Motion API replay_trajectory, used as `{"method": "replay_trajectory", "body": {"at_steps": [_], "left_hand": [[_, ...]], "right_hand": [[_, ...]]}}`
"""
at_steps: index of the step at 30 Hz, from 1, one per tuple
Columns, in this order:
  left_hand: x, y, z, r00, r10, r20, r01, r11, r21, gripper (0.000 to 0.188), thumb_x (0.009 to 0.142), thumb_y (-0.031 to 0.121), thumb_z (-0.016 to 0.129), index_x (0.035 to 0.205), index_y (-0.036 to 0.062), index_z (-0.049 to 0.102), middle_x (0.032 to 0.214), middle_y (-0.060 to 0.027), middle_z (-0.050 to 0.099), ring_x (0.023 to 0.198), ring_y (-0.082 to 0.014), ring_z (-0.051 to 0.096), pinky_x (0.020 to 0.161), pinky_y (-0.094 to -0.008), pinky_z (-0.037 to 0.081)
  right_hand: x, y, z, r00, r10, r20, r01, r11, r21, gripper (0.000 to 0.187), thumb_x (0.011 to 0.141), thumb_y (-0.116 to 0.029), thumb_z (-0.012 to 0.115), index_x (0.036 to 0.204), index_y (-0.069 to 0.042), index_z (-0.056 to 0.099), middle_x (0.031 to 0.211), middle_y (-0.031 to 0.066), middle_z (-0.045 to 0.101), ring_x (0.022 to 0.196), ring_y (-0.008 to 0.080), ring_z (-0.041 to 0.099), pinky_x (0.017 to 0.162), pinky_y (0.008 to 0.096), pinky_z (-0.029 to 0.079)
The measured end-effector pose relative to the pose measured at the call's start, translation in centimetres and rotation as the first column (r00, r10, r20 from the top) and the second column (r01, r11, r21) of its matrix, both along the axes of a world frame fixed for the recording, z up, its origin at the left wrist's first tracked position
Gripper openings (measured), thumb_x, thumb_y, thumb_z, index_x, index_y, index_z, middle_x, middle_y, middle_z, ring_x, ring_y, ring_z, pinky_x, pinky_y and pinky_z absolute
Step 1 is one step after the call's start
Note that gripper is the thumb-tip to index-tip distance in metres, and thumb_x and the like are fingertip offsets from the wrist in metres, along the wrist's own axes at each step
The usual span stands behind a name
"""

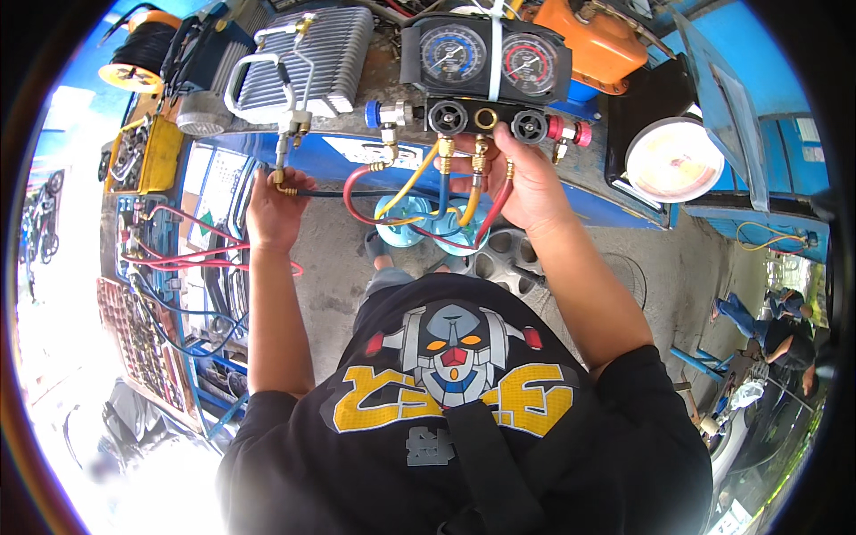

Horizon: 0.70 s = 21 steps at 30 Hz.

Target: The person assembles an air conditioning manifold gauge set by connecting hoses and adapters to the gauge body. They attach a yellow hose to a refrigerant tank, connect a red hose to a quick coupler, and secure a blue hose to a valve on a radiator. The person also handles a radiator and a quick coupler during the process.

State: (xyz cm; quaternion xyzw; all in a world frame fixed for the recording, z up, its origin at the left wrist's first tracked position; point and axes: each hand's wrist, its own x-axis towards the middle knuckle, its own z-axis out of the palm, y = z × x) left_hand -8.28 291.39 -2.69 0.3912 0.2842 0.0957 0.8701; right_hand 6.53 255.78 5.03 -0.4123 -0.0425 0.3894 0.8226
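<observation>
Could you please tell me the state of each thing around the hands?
Finned coil: lying on the bench.
Left hand: pinching the brass elbow.
Brass elbow: at the coil's lower end; seating unclear.
Right hand: holding the black manifold.
Blue-faced gauge: needle pointing lower left.
Red-faced gauge: needle pointing lower left.
Dark blue hose: stretched toward the elbow.
Red hose: looped below the manifold.
Yellow box: open, filled.

Open way on the near side, crowded on the far side.
Between the left hand [273, 214] and the right hand [528, 183], the dark hose [325, 193] and the looped red hose [501, 198] block the straight way; nearer, above the floor [328, 245], a hand could pass. Farther, the finned metal block [330, 67] and the gauges [452, 55] stand as obstacles.
</observation>
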Motion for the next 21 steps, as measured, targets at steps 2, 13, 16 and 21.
{"method": "replay_trajectory", "body": {"at_steps": [2, 13, 16, 21], "left_hand": [[0.6, 0.1, -0.7, 0.988, -0.060, 0.144, 0.075, 0.992, -0.102, 0.048, 0.109, 0.047, 0.035, 0.098, 0.0078, 0.061, 0.086, -0.0085, 0.060, 0.082, -0.0261, 0.060, 0.092, -0.0502, 0.048], [1.8, -1.6, -1.2, 0.845, -0.125, 0.519, 0.321, 0.896, -0.307, 0.050, 0.106, 0.052, 0.038, 0.075, 0.0145, 0.050, 0.062, 0.0022, 0.039, 0.066, -0.0181, 0.045, 0.088, -0.0477, 0.044], [1.6, -1.7, -0.9, 0.933, -0.099, 0.347, 0.181, 0.960, -0.215, 0.050, 0.106, 0.052, 0.038, 0.073, 0.0154, 0.042, 0.062, 0.0032, 0.032, 0.060, -0.0147, 0.036, 0.075, -0.0401, 0.040], [1.5, -2.4, -0.5, 0.987, -0.033, 0.160, 0.020, 0.997, 0.077, 0.049, 0.107, 0.049, 0.040, 0.073, 0.0144, 0.038, 0.063, 0.0020, 0.032, 0.056, -0.0128, 0.031, 0.063, -0.0331, 0.036]], "right_hand": [[0.0, 0.3, 0.0, 0.999, 0.016, -0.031, -0.013, 0.994, 0.109, 0.046, 0.102, -0.040, 0.057, 0.132, -0.005, 0.058, 0.129, 0.0201, 0.066, 0.113, 0.0378, 0.068, 0.087, 0.0501, 0.058], [0.3, 1.0, -0.3, 1.000, 0.007, -0.022, -0.005, 0.994, 0.105, 0.056, 0.106, -0.045, 0.045, 0.145, -0.004, 0.048, 0.140, 0.0225, 0.058, 0.121, 0.0391, 0.063, 0.093, 0.0513, 0.056], [0.3, 1.2, 0.0, 1.000, 0.019, 0.016, -0.021, 0.995, 0.095, 0.057, 0.106, -0.045, 0.045, 0.145, -0.004, 0.047, 0.140, 0.0225, 0.058, 0.122, 0.0399, 0.062, 0.092, 0.0517, 0.056], [0.0, 1.8, 0.6, 1.000, -0.009, -0.023, 0.012, 0.993, 0.117, 0.045, 0.106, -0.035, 0.052, 0.136, -0.003, 0.053, 0.128, 0.0230, 0.064, 0.113, 0.0377, 0.067, 0.089, 0.0503, 0.058]]}}
